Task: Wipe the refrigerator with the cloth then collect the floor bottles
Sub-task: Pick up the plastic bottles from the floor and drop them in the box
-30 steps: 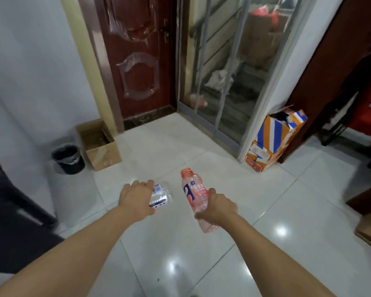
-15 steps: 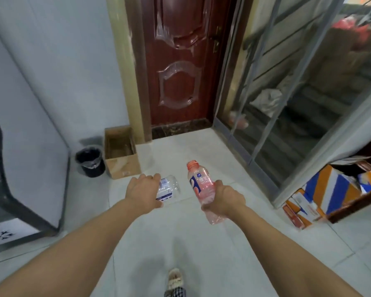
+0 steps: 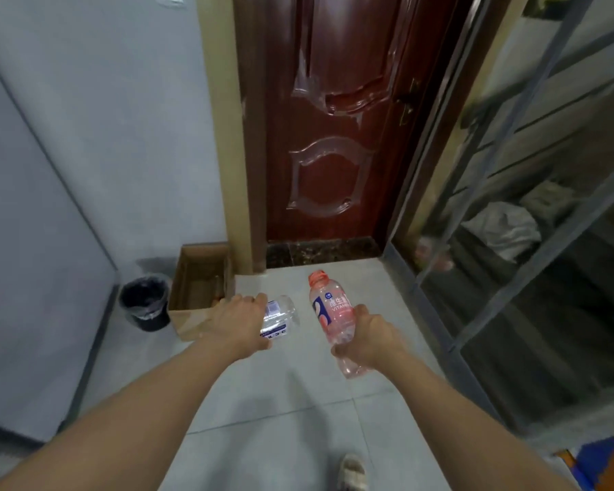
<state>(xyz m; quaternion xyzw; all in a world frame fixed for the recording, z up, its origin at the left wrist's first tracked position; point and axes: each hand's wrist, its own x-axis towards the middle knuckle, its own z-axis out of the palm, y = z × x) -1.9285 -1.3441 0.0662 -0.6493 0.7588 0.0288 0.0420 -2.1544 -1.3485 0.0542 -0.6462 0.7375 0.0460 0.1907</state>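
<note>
The left hand (image 3: 241, 322) holds a clear bottle (image 3: 279, 317), fingers curled round it. The right hand (image 3: 373, 340) grips a pink bottle (image 3: 332, 315) by its lower half, cap pointing up and away. Both bottles are off the floor, carried in front of the body.

To do this well, hold each bottle firmly but not so hard it crumples (thin plastic squashes fast). A cardboard box (image 3: 201, 288) and a black bin (image 3: 144, 301) sit near the wall on the left, likely good drop spots.

The floor (image 3: 298, 402) ahead looks open. Watch the glass door frame (image 3: 436, 310) on the right and the brown door (image 3: 337, 136) straight ahead.
</note>
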